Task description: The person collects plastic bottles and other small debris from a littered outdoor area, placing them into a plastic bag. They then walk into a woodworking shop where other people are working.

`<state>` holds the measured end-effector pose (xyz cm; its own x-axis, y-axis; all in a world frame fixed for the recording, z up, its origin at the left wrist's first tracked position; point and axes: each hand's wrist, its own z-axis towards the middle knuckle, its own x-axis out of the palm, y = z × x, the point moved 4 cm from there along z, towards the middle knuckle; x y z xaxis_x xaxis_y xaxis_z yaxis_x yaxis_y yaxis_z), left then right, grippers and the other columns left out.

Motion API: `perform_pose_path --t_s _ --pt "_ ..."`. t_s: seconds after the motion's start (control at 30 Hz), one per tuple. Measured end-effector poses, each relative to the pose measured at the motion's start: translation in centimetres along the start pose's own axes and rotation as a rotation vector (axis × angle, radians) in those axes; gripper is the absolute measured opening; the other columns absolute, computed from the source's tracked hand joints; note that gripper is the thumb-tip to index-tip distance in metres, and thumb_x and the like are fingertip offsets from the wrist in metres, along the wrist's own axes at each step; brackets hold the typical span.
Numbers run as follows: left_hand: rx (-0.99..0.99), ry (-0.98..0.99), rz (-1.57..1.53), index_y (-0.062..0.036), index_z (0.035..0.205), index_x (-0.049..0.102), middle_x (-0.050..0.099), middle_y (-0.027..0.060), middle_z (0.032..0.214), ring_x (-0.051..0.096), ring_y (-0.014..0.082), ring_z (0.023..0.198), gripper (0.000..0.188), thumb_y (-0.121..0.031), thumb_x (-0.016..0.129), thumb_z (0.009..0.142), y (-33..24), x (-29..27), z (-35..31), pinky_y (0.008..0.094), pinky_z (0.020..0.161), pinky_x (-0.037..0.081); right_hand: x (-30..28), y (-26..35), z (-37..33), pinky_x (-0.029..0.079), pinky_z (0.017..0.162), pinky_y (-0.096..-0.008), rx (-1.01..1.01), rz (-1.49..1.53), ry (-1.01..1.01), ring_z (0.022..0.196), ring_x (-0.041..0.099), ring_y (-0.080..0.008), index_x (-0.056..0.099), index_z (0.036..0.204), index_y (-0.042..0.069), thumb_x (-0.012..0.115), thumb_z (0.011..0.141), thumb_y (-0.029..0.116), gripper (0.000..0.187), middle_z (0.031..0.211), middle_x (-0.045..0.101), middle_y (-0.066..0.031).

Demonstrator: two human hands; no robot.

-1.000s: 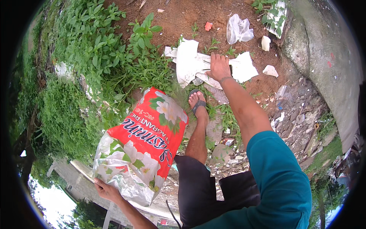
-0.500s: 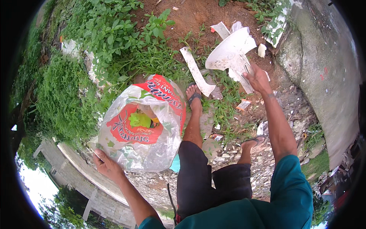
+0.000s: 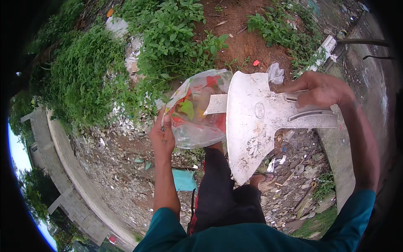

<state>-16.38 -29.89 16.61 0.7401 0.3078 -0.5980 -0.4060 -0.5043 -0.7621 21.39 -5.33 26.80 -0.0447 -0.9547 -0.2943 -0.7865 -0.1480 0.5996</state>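
Note:
My left hand (image 3: 162, 135) is closed on the rim of a see-through plastic sack (image 3: 196, 137) with red printing, holding its mouth open. Inside the sack lies a yellow-green scrap (image 3: 187, 108) among other bits I cannot make out. A large dirty white piece of a broken plastic chair (image 3: 252, 130) is gripped by my right hand (image 3: 323, 91) at its slotted end. Its wide curved edge overlaps the sack's right side. From behind that edge a narrow white strip (image 3: 216, 104) sticks out over the sack's mouth.
Leafy weeds (image 3: 168, 46) grow ahead and to the left, beside reddish soil (image 3: 235, 46). A crumpled translucent bag (image 3: 275, 73) lies beyond the chair piece. A concrete slab (image 3: 342, 155) runs along the right. Rubble (image 3: 121, 168) and a turquoise sheet (image 3: 184, 179) lie near my legs.
My right hand has lifted the white chair piece off the ground and brought it up to the sack. My left hand has moved right and forward with the sack's rim.

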Motion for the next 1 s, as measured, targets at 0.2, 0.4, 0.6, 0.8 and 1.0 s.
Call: perform_pose_path --t_s 0.2,0.4,0.6,0.8,1.0 --pt "-0.077 0.183 -0.092 -0.0139 0.147 0.059 0.075 0.0195 0.116 0.069 0.0194 0.103 0.049 -0.043 0.051 0.109 0.9 0.0 -2.9 0.0331 0.093 0.052 4.4 4.5 16.2 0.053 0.070 -0.0362 0.331 -0.059 0.441 0.077 0.067 -0.0160 0.078 0.103 0.008 0.063 0.088 0.028 0.029 0.089 0.074 -0.0033" --pt "-0.101 0.208 -0.155 -0.0085 0.146 0.058 0.075 0.0197 0.114 0.065 0.0154 0.104 0.050 -0.042 0.050 0.109 2.8 0.2 -5.3 0.0338 0.094 0.050 7.9 7.6 21.3 0.056 0.082 -0.0391 0.051 -0.275 0.231 0.090 0.073 -0.0241 0.076 0.105 0.000 0.069 0.082 0.027 0.036 0.099 0.077 -0.0132" --pt "-0.201 0.067 -0.241 0.0027 0.108 0.069 0.068 0.0063 0.080 0.056 0.0125 0.078 0.049 -0.043 0.051 0.109 4.2 -0.3 -6.1 0.0344 0.072 0.049 19.0 14.9 23.4 0.057 0.080 -0.0465 -0.038 -0.534 -0.391 0.098 0.073 -0.0347 0.076 0.104 0.001 0.061 0.092 0.018 0.026 0.108 0.073 -0.0219" --pt "-0.354 -0.348 -0.619 0.0086 0.134 0.056 0.067 0.0174 0.119 0.068 0.0260 0.105 0.063 -0.049 0.045 0.110 9.5 -8.1 -3.1 0.0398 0.089 0.057 26.1 24.3 21.9 0.045 0.092 -0.0467 -0.487 -0.703 -0.674 0.111 0.058 -0.0352 0.072 0.103 -0.003 0.063 0.084 0.018 0.029 0.104 0.061 -0.0169" --pt "-0.499 -0.300 -0.424 0.0118 0.139 0.049 0.061 0.0216 0.131 0.064 0.0303 0.113 0.080 -0.060 0.051 0.104 12.9 -13.0 -2.6 0.0437 0.095 0.054 21.8 12.0 16.5 0.051 0.093 -0.0401 -0.591 0.427 -0.682 0.074 0.069 -0.0253 0.069 0.095 0.007 0.060 0.083 0.010 0.015 0.082 0.069 -0.0100"
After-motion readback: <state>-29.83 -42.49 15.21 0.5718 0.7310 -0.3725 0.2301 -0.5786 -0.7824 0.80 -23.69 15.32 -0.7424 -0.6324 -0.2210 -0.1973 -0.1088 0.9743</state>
